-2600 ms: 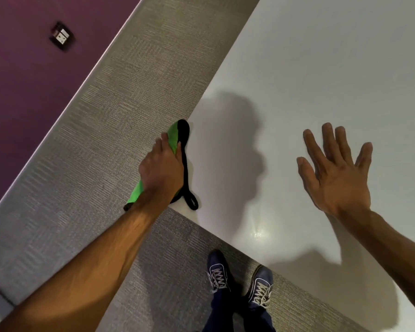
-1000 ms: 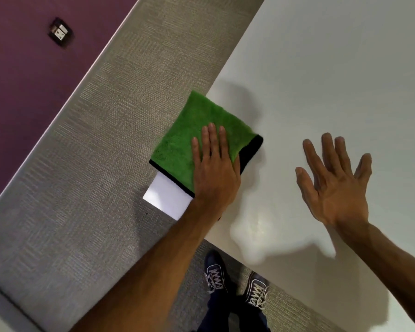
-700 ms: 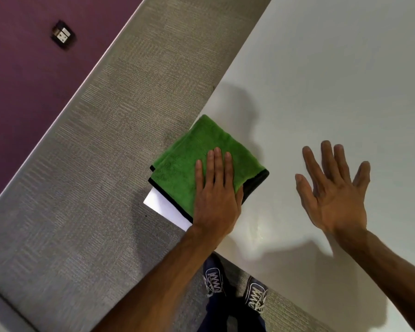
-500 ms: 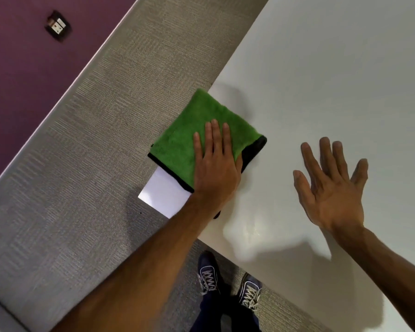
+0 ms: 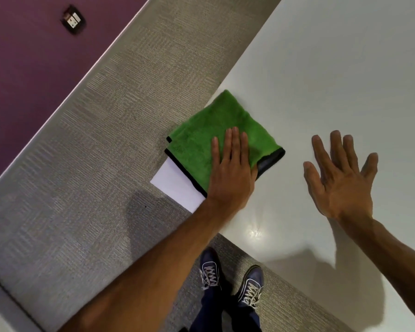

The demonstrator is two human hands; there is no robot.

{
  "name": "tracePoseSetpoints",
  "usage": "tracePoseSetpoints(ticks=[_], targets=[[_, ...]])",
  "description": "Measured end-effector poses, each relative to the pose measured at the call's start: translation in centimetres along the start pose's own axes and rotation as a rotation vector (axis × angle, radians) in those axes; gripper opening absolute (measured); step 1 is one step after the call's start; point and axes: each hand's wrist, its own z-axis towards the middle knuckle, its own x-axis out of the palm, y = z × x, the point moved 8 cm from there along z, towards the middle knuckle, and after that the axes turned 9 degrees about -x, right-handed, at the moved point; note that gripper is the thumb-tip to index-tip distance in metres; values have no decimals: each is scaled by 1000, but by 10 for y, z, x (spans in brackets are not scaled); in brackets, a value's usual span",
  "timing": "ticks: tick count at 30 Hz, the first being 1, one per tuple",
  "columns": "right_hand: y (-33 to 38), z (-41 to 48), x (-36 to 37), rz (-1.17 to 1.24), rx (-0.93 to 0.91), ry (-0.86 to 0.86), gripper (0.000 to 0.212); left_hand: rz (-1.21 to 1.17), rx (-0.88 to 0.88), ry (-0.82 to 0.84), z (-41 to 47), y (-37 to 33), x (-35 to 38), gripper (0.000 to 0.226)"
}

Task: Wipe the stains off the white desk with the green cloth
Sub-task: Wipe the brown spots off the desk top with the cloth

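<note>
The green cloth (image 5: 201, 140), folded and edged in black, lies flat on the near left corner of the white desk (image 5: 321, 75). My left hand (image 5: 230, 171) presses flat on the cloth's near right part, fingers straight and together. A bare wedge of the desk corner shows just left of my wrist. My right hand (image 5: 340, 178) rests palm down on the desk to the right of the cloth, fingers spread, holding nothing. No stain is visible on the desk surface.
Grey carpet (image 5: 94, 176) lies left of and below the desk edge. A purple wall (image 5: 22, 68) with a socket (image 5: 72, 19) sits at the upper left. My two dark shoes (image 5: 230, 281) stand by the desk's near edge.
The cloth went from bunched in my left hand at the desk edge to spread flat under my palm. Since then it has slid back and forth over the corner. My right hand stayed put.
</note>
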Motion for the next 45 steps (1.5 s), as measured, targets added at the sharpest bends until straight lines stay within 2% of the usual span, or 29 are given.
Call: tracePoseSetpoints(ticks=[3, 9, 13, 21, 28, 38, 42, 45], targets=[[0, 0, 1, -13, -4, -7, 67, 13, -30, 3, 8, 6, 1, 71], [-1, 1, 2, -23, -19, -17, 67, -7, -214, 12, 91, 25, -10, 69], [-1, 1, 3, -39, -22, -10, 67, -30, -277, 17, 101, 30, -10, 67], [3, 0, -2, 5, 4, 16, 70, -26, -191, 44, 49, 43, -12, 76], [2, 1, -2, -27, 10, 43, 70, -24, -187, 43, 104, 49, -10, 63], [2, 1, -3, -3, 24, 75, 70, -30, -10, 42, -42, 42, -7, 68], [-2, 2, 0, -53, 39, 86, 69, 47, 67, 91, -43, 45, 0, 71], [-3, 2, 2, -78, 37, 71, 69, 18, 59, 83, -11, 45, -3, 72]])
